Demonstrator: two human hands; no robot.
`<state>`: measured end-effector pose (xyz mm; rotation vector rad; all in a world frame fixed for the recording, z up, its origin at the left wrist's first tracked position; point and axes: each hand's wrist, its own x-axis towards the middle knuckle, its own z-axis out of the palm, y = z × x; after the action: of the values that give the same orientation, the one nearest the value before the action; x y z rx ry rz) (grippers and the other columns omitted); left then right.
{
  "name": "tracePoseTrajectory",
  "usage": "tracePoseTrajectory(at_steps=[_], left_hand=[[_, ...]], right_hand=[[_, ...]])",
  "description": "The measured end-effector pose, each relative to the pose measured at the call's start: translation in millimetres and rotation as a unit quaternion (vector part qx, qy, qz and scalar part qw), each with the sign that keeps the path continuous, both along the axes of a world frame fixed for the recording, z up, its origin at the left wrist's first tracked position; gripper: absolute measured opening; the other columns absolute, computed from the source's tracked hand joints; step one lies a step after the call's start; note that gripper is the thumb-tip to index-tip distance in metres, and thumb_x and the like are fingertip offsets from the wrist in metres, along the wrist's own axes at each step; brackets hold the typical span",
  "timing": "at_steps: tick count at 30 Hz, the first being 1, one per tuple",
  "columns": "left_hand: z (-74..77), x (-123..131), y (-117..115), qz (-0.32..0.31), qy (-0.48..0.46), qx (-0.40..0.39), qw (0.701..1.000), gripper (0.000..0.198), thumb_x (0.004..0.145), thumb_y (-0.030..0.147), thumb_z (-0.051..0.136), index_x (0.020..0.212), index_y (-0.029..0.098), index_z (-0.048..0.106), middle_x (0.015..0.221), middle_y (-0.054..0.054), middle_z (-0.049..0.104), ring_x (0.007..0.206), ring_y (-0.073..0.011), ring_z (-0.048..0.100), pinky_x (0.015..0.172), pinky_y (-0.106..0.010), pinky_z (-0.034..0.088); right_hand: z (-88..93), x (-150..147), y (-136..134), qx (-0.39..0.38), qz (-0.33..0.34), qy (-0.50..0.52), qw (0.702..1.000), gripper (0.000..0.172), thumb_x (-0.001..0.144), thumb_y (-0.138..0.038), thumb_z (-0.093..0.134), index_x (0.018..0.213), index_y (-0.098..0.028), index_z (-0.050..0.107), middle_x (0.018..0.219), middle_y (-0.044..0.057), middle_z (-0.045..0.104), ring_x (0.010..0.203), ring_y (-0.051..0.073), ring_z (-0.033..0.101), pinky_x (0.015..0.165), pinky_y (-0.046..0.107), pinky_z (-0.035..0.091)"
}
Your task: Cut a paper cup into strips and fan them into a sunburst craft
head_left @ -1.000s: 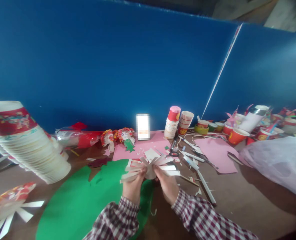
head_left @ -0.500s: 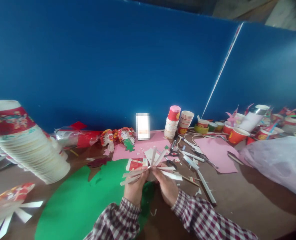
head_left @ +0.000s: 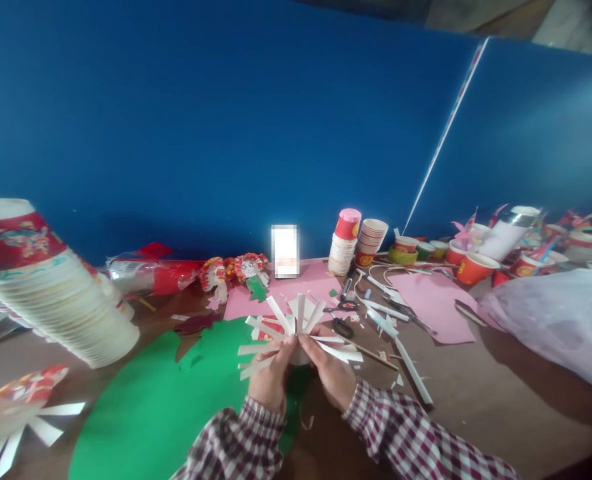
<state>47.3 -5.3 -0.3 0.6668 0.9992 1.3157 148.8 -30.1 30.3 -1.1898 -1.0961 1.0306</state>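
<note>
Between my hands is a paper cup whose side is cut into several white strips that fan outward. My left hand is closed on its left side, thumb near the base of the strips. On the other side my right hand grips it too, thumb and fingers pressed together at the centre. Most of the cup's bottom is hidden by my fingers. Under and left of my hands lies a large green paper sheet. Another cut, splayed paper cup rests at the lower left.
A tall leaning stack of paper cups stands at left. Paper figures and a pink sheet lie ahead. Scissors, a utility knife and sticks are right of my hands. Decorated cups and a plastic bag sit farther right.
More strips now stand spread out at the top and upper left of the cup, so the fan looks fuller. Both hands remain in nearly the same place.
</note>
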Motion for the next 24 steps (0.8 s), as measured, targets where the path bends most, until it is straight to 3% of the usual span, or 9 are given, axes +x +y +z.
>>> tracePoseTrajectory(at_steps=[4, 9, 15, 19, 24], left_hand=[[7.2, -2, -1, -0.047, -0.052, -0.039, 0.997, 0.016, 0.061, 0.03, 0.071, 0.064, 0.016, 0.065, 0.061, -0.004, 0.063, 0.057, -0.0153, 0.059, 0.053, -0.024, 0.047], [18.0, -1, 0, -0.038, -0.097, -0.057, 0.993, 0.033, 0.053, 0.026, 0.077, 0.08, 0.013, 0.063, 0.074, -0.004, 0.065, 0.063, -0.0145, 0.061, 0.053, -0.021, 0.048], [13.4, -6, 6, 0.017, -0.101, -0.069, 0.992, 0.031, 0.053, 0.024, 0.078, 0.077, 0.015, 0.061, 0.071, -0.001, 0.063, 0.06, -0.011, 0.059, 0.051, -0.019, 0.048], [11.1, -9, 8, 0.048, -0.095, -0.062, 0.992, 0.027, 0.055, 0.024, 0.077, 0.075, 0.016, 0.061, 0.071, 0.001, 0.062, 0.06, -0.0101, 0.059, 0.051, -0.018, 0.048], [8.7, -6, 5, 0.006, -0.052, -0.039, 0.998, 0.026, 0.058, 0.026, 0.075, 0.078, 0.015, 0.064, 0.079, -0.003, 0.067, 0.07, -0.0142, 0.062, 0.057, -0.021, 0.049]], right_hand=[[-3.0, -1, 2, -0.043, -0.013, 0.007, 0.999, 0.023, 0.074, -0.042, 0.057, 0.07, -0.02, 0.061, 0.062, -0.002, 0.058, 0.056, 0.012, 0.05, 0.051, 0.023, 0.04], [-13.3, 5, 9, -0.132, -0.053, 0.082, 0.986, 0.034, 0.071, -0.049, 0.06, 0.075, -0.016, 0.066, 0.065, 0.001, 0.061, 0.06, 0.014, 0.053, 0.055, 0.025, 0.041], [-22.9, 6, 15, -0.064, 0.057, 0.22, 0.972, 0.033, 0.07, -0.043, 0.064, 0.084, -0.013, 0.066, 0.073, 0.004, 0.064, 0.06, 0.012, 0.055, 0.057, 0.025, 0.043], [-26.6, 6, 16, -0.049, 0.039, 0.162, 0.985, 0.027, 0.069, -0.039, 0.067, 0.072, -0.012, 0.065, 0.059, 0.002, 0.059, 0.054, 0.012, 0.052, 0.055, 0.025, 0.042], [-25.0, 7, 14, -0.049, -0.011, 0.099, 0.994, 0.029, 0.07, -0.041, 0.065, 0.065, -0.012, 0.064, 0.052, 0.001, 0.057, 0.048, 0.011, 0.049, 0.05, 0.024, 0.04]])
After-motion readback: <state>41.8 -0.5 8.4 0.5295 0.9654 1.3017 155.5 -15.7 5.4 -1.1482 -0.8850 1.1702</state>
